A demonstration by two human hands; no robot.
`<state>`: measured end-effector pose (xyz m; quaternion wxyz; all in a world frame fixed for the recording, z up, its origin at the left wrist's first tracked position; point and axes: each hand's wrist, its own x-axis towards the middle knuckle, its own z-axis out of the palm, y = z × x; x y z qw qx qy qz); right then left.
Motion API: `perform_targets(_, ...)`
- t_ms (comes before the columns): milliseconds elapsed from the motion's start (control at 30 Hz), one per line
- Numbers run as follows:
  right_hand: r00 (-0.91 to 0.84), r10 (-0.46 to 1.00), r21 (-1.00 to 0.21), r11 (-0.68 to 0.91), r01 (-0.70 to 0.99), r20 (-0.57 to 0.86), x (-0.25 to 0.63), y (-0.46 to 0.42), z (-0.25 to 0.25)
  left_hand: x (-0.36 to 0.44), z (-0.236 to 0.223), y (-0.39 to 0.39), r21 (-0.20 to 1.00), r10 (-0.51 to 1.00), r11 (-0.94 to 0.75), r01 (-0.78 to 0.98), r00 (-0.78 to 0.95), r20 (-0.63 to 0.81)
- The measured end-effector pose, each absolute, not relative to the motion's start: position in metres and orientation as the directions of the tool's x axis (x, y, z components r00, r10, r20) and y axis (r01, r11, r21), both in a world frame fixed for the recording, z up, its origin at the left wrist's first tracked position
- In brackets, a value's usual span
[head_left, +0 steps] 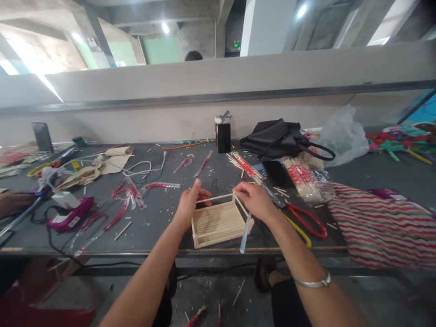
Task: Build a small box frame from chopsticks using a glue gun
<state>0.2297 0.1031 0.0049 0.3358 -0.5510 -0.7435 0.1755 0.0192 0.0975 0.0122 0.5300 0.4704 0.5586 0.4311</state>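
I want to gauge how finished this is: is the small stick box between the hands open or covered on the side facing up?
Open: no lid spans the stick box, and its slatted inside shows.

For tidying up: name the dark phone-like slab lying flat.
The flat slab, in front of the black bag, nearest the right hand; the far-left slab and the middle slab both stand up.

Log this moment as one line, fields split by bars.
left hand: at back-left of wooden frame | right hand: at back-right corner | translucent stick: at right end | beyond, right: black bag
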Motion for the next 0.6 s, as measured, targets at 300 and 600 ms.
perform_targets(300,-0.165,0.941,-0.632,0.321,0.705,0.294,0.2298,0.1028,0.0048,0.0192,0.0114,0.0980,0.979,0.979,0.204,0.028,0.012,-0.204)
perform_targets(600,-0.163,0.943,-0.632,0.316,0.708,0.290,0.2294,0.1025,0.0058,0.0183,0.0099,0.0985,0.982,0.983,0.184,0.032,0.011,-0.184)
